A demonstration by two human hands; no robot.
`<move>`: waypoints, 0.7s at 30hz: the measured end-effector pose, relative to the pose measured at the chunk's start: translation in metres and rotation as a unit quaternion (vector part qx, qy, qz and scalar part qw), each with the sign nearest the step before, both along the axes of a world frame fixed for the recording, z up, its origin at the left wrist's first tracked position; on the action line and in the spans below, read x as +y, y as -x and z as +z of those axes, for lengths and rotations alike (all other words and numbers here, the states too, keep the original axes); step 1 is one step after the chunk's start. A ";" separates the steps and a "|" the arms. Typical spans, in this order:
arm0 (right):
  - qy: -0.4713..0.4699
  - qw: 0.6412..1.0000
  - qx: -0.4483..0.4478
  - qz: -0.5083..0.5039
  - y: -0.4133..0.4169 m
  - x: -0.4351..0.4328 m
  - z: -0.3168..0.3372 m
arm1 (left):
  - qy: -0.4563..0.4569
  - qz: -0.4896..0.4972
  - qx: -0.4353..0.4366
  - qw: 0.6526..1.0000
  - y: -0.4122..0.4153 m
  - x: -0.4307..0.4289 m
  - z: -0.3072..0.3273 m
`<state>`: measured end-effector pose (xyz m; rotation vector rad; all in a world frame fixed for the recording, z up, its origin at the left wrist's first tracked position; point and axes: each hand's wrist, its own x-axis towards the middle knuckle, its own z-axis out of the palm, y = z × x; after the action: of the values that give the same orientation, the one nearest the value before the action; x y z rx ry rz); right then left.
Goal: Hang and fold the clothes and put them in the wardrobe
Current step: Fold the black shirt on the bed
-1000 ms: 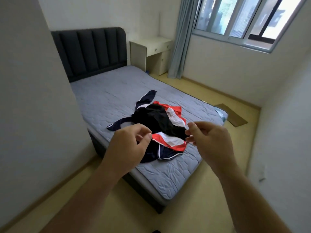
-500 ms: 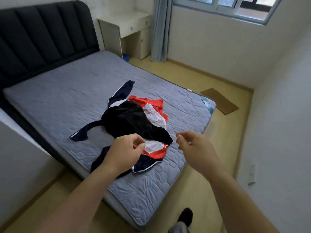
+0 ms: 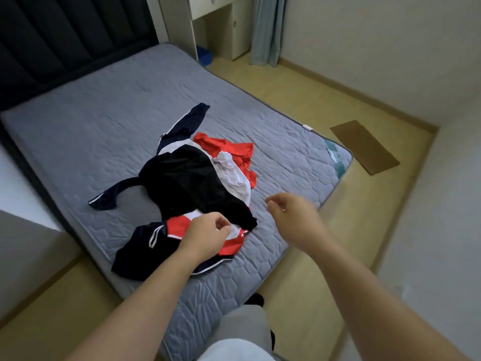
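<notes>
Unfolded heap of clothes (image 3: 197,194) on a grey quilted mattress (image 3: 104,113)
A crumpled black garment (image 3: 192,183) lay on top of the heap. Under it, a navy jacket with white stripes (image 3: 140,254) spread toward the near edge, one sleeve (image 3: 187,123) stretched up the bed and another (image 3: 109,198) flung out to the left. A bunched red and white garment (image 3: 231,155) lay along the right side, touching the black one.

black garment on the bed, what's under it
From under the black garment, white and red fabric pokes out at its right edge, navy striped sleeves at its far and left sides, on the grey mattress. How many pieces lie beneath, and how arranged, is covered.
</notes>
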<state>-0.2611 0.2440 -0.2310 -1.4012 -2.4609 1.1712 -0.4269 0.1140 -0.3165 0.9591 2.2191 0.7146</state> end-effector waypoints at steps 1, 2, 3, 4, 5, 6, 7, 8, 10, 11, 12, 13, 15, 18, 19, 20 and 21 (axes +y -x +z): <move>0.004 1.000 -0.003 0.001 0.004 0.016 -0.008 | 0.013 0.000 -0.004 1.000 0.001 0.016 -0.012; 0.003 1.000 -0.007 0.007 0.007 0.032 -0.017 | 0.030 -0.004 0.001 1.000 0.003 0.033 -0.024; 0.000 1.000 -0.014 0.018 0.011 0.048 -0.028 | 0.048 -0.016 0.017 0.999 0.005 0.050 -0.039; -0.004 0.999 -0.022 0.031 0.014 0.064 -0.040 | 0.066 -0.034 0.038 0.996 0.008 0.067 -0.054; -0.006 0.999 -0.031 0.044 0.018 0.081 -0.054 | 0.086 -0.058 0.060 0.993 0.012 0.086 -0.072; -0.007 0.997 -0.043 0.062 0.022 0.098 -0.068 | 0.109 -0.087 0.077 0.987 0.016 0.106 -0.090; -0.006 0.994 -0.059 0.087 0.027 0.116 -0.085 | 0.137 -0.117 0.086 0.980 0.020 0.125 -0.109; -0.006 0.991 -0.071 0.113 0.031 0.134 -0.102 | 0.163 -0.144 0.089 0.972 0.025 0.145 -0.129; -0.007 0.981 -0.097 0.167 0.041 0.170 -0.136 | 0.215 -0.192 0.092 0.953 0.037 0.183 -0.169; -0.005 0.976 -0.108 0.188 0.045 0.187 -0.151 | 0.239 -0.213 0.098 0.942 0.043 0.200 -0.186; -0.004 0.971 -0.120 0.205 0.048 0.203 -0.165 | 0.259 -0.230 0.106 0.932 0.050 0.215 -0.204; -0.007 0.967 -0.129 0.218 0.051 0.218 -0.180 | 0.279 -0.243 0.114 0.922 0.058 0.230 -0.223; -0.020 0.961 -0.146 0.235 0.056 0.247 -0.208 | 0.318 -0.272 0.121 0.900 0.073 0.255 -0.259; -0.009 0.957 -0.165 0.236 0.062 0.284 -0.247 | 0.354 -0.330 0.134 0.865 0.091 0.285 -0.316; -0.003 0.958 -0.168 0.233 0.064 0.294 -0.259 | 0.362 -0.344 0.136 0.856 0.096 0.293 -0.333; 0.004 0.958 -0.172 0.228 0.064 0.303 -0.270 | 0.371 -0.355 0.134 0.848 0.100 0.299 -0.349; 0.009 0.959 -0.175 0.223 0.064 0.311 -0.281 | 0.382 -0.363 0.130 0.840 0.103 0.306 -0.363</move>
<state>-0.3251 0.5551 -0.5115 -1.1729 -3.1469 1.0874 -0.5298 0.4200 -0.6800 1.3423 1.8236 -0.6400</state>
